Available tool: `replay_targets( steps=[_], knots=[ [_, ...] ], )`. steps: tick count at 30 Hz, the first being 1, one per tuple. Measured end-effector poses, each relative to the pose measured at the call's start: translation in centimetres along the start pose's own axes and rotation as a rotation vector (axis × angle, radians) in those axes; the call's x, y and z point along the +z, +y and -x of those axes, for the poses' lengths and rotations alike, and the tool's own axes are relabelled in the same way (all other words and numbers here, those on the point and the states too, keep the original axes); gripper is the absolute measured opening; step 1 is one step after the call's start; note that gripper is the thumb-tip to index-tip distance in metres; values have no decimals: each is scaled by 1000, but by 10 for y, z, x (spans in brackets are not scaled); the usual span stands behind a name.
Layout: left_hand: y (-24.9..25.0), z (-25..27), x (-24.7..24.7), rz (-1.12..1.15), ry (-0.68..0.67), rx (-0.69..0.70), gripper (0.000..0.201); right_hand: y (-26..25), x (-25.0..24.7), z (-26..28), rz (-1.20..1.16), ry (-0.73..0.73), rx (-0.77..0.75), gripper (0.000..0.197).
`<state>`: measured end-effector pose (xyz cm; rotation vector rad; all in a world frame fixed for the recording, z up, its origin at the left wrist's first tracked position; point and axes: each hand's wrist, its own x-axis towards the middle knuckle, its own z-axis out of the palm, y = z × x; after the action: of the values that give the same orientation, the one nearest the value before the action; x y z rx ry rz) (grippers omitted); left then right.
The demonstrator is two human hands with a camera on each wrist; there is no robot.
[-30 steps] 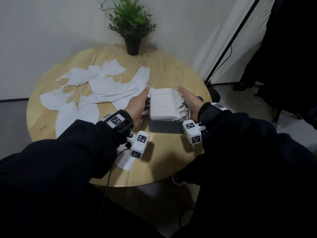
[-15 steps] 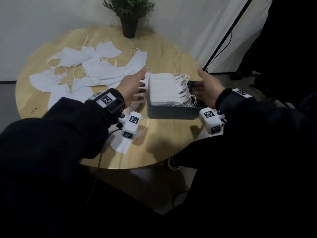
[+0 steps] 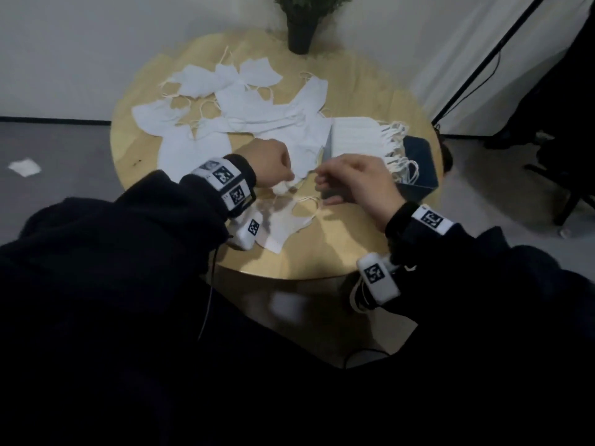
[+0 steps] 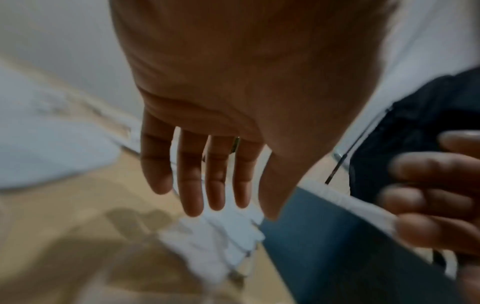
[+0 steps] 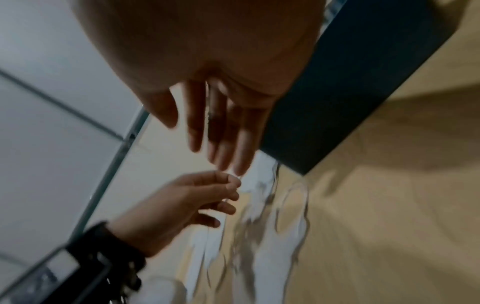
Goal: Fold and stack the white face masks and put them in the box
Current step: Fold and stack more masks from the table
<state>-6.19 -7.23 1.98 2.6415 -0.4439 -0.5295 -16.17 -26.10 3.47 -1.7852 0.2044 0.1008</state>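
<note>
A dark box [image 3: 418,185] at the table's right holds a stack of folded white masks [image 3: 357,136], ear loops spilling to the right. Several unfolded masks [image 3: 244,107] lie spread across the back left. One loose mask [image 3: 283,226] lies near the front edge. My left hand [image 3: 285,181] and right hand [image 3: 325,188] meet just above it, left of the box. In the left wrist view my left hand [image 4: 207,181] hangs with straight fingers over that mask [image 4: 221,242], beside the box wall [image 4: 324,246]. The right wrist view shows my right hand [image 5: 223,139] reaching down with straight fingers toward the mask [image 5: 259,236].
A potted plant [image 3: 301,33] stands at the back of the round wooden table [image 3: 289,268]. One white scrap [image 3: 24,167] lies on the floor at the left. A black stand pole [image 3: 483,66] and dark furniture [image 3: 563,140] are on the right.
Both hands left the sides of the mask stack in the box and came together over the loose mask near the table's front edge. The head view swung to the right.
</note>
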Motion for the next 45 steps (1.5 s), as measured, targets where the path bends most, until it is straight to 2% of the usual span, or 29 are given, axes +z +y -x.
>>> replay_targets(
  steps=[2,5,7,8,11,13,14,17,19,21,23,25,27,29,31,33,36,38,41,43,45],
  knots=[
    [-11,12,4,-180,-56,-59,44,18,24,-14,261,-76,-35,21],
    [-26,25,22,-251,-138,-101,72,37,40,-30,685,-259,-25,46],
    [-33,31,35,-230,-104,-101,78,48,45,-40,909,-338,-94,54],
    [-35,33,38,-171,-72,-105,77,52,47,-46,944,-344,-119,54],
    [-40,33,42,-32,-63,-130,64,44,52,-60,939,-361,-133,40],
    [-45,28,36,-30,-66,-139,32,38,56,-69,945,-379,-138,18],
    [-49,26,31,-21,-60,-148,19,38,58,-73,945,-385,-144,15],
    [-61,17,10,86,-52,-141,25,38,58,-89,853,-387,-106,16],
    [-68,10,-9,125,-21,-111,16,34,51,-99,765,-382,-85,20],
    [-74,3,-27,168,-9,-86,8,30,43,-108,685,-407,-53,34],
    [-79,-4,-41,230,-111,-70,12,29,37,-114,565,-392,2,38],
    [-87,-12,-52,278,-167,-128,20,29,38,-123,434,-246,-13,26],
    [-98,-23,-62,194,-4,-228,17,29,44,-135,387,-77,-79,10],
    [-114,-34,-66,-108,156,-338,20,30,51,-145,496,-58,-126,27],
    [-124,-39,-61,-288,104,-433,37,37,57,-152,722,-120,-135,37],
    [-128,-40,-49,-341,5,-479,65,45,58,-152,948,-151,-92,54],
    [-131,-36,-36,-377,-5,-501,103,40,58,-148,1018,-155,-58,70],
    [-137,-33,-37,-337,21,-532,110,34,56,-147,932,-179,-49,78],
    [-148,-26,-42,-234,73,-581,100,25,53,-145,724,-175,11,93],
    [-152,-21,-46,-218,89,-608,94,19,54,-143,576,-167,61,93],
    [-151,-18,-48,-204,97,-617,90,13,53,-141,327,-187,111,83]
  ],
)
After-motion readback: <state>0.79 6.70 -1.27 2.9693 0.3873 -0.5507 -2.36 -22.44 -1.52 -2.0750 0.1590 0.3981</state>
